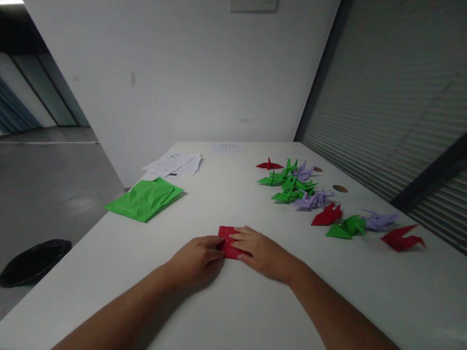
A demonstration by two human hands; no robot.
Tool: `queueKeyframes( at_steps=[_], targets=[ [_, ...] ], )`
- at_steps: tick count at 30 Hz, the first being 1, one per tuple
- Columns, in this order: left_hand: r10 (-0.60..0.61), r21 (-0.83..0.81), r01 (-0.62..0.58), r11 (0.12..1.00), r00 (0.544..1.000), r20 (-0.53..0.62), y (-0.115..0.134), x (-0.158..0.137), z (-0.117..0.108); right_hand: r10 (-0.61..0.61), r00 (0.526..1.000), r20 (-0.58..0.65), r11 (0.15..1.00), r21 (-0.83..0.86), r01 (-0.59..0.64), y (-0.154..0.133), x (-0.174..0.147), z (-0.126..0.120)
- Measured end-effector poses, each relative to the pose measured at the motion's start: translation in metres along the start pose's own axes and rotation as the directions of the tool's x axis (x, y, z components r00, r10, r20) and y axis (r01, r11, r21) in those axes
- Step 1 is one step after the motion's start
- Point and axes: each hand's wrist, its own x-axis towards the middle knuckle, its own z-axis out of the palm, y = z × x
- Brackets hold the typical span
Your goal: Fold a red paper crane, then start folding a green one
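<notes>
A small folded piece of red paper lies flat on the white table between my hands. At its left edge, the thumb and fingers of my left hand close on the paper. My right hand rests on the right part of it, fingers stretched out and slightly apart, covering that side. Further right stand several folded paper cranes: a red crane, a green crane and a purple crane among them.
Green paper sheets lie at the table's left edge, with printed white papers behind. A black-lined bin stands on the floor at left. A wall closes the far end, and window blinds run along the right.
</notes>
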Motion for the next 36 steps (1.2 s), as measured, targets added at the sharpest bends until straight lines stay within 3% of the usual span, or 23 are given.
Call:
queueKeyframes(
  at_steps=[11,24,30,36],
  targets=[
    [-0.049,0.082,0.047,0.996,0.999,0.024,-0.012,0.003,-0.006,0.107,0.994,-0.031,0.993,-0.045,-0.109,0.017,-0.007,-0.003],
    [-0.254,0.249,0.243,0.937,0.967,0.012,-0.017,0.001,-0.003,0.092,0.995,-0.040,0.994,-0.054,-0.095,0.018,-0.009,-0.004],
    [-0.377,0.263,0.358,0.896,0.926,0.025,-0.009,0.007,-0.001,0.067,0.997,-0.032,0.998,-0.020,-0.068,0.011,-0.010,-0.007],
    [-0.398,0.265,0.386,0.884,0.917,-0.008,-0.010,0.006,0.010,0.014,1.000,0.004,1.000,0.024,-0.014,0.001,-0.011,-0.009]
  ],
)
